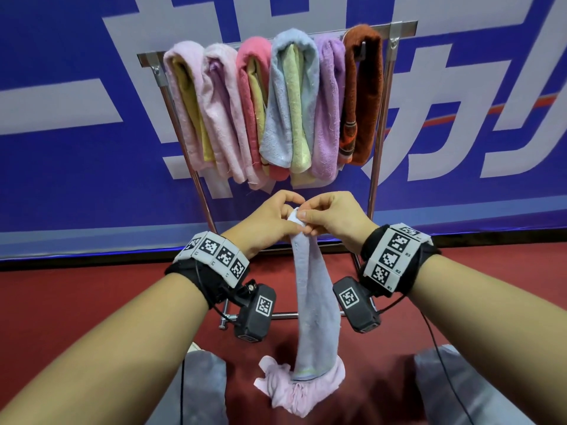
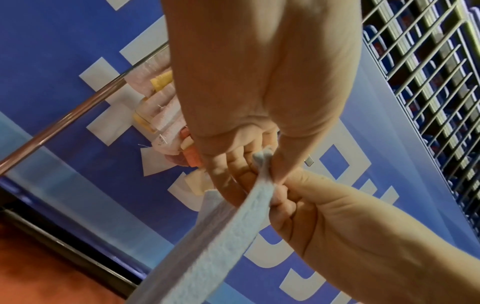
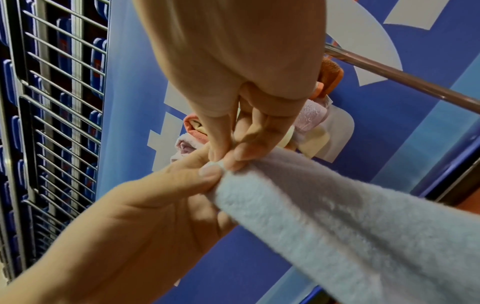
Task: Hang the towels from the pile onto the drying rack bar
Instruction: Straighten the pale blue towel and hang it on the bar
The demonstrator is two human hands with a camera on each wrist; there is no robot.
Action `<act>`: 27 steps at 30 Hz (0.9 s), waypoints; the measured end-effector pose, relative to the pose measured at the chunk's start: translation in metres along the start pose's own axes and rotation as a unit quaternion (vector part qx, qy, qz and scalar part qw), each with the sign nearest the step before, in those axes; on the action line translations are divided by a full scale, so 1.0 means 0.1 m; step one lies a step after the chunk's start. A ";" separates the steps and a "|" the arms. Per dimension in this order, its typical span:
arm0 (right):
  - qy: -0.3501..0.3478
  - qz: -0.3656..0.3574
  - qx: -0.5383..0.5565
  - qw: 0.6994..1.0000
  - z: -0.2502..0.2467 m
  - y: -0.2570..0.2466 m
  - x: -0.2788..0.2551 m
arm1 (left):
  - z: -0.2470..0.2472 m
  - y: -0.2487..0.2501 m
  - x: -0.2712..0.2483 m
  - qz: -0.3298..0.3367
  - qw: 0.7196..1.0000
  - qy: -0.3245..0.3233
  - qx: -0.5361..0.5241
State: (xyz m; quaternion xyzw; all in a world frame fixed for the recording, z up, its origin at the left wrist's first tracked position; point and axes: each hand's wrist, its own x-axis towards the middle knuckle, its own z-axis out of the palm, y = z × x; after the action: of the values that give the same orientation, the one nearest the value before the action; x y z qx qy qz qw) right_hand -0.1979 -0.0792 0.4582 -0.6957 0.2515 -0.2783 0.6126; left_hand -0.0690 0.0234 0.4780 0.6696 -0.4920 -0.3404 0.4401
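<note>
Left hand [image 1: 270, 223] and right hand [image 1: 333, 220] meet in front of drying rack [image 1: 379, 142], both pinching top corner of pale blue towel [image 1: 308, 299] between thumb and fingertips. Towel hangs straight down from pinch, lower end touching crumpled pink towel [image 1: 294, 391] on red floor [image 1: 76, 302]. Rack bar [image 1: 408, 25] carries row of draped towels [image 1: 276, 102], pink through brown.

Drying rack bar [image 1: 331, 33] mostly hidden under hung towels [image 1: 270, 102].
</note>
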 end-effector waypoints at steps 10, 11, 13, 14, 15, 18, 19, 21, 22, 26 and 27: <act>-0.052 -0.062 -0.377 0.923 -0.19 0.15 0.05 | -0.08 -0.05 0.08 0.041 0.992 0.053 0.109; -0.063 -0.071 -0.400 0.911 -0.22 0.13 0.05 | -0.09 -0.07 0.09 0.049 0.989 0.066 0.120; -0.109 -0.080 -0.441 0.887 -0.28 0.13 0.06 | -0.12 -0.08 0.10 0.065 0.984 0.098 0.133; -0.131 -0.083 -0.465 0.872 -0.29 0.13 0.06 | -0.14 -0.08 0.10 0.075 0.981 0.114 0.136; -0.146 -0.084 -0.486 0.857 -0.31 0.14 0.07 | -0.15 -0.08 0.11 0.085 0.978 0.129 0.138; -0.134 -0.073 -0.517 0.842 -0.36 0.18 0.07 | -0.23 -0.04 0.10 0.096 0.967 0.177 0.159; -0.115 -0.066 -0.525 0.841 -0.38 0.18 0.07 | -0.27 -0.03 0.09 0.098 0.962 0.193 0.165; -0.075 -0.054 -0.526 0.846 -0.44 0.16 0.07 | -0.33 -0.04 0.06 0.099 0.954 0.215 0.183; -0.057 -0.055 -0.518 0.852 -0.47 0.15 0.08 | -0.35 -0.04 0.05 0.097 0.951 0.220 0.195; -0.022 -0.111 -0.471 0.875 -0.44 0.09 0.08 | -0.40 -0.11 0.03 0.088 0.939 0.235 0.236; -0.012 -0.123 -0.455 0.882 -0.42 0.06 0.08 | -0.41 -0.14 0.03 0.085 0.937 0.240 0.240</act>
State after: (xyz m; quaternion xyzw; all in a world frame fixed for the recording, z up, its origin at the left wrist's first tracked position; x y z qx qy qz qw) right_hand -0.2216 -0.1157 0.4568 -0.9264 0.2557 -0.1982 0.1928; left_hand -0.0264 0.0324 0.4808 0.7726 -0.4938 -0.0025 0.3990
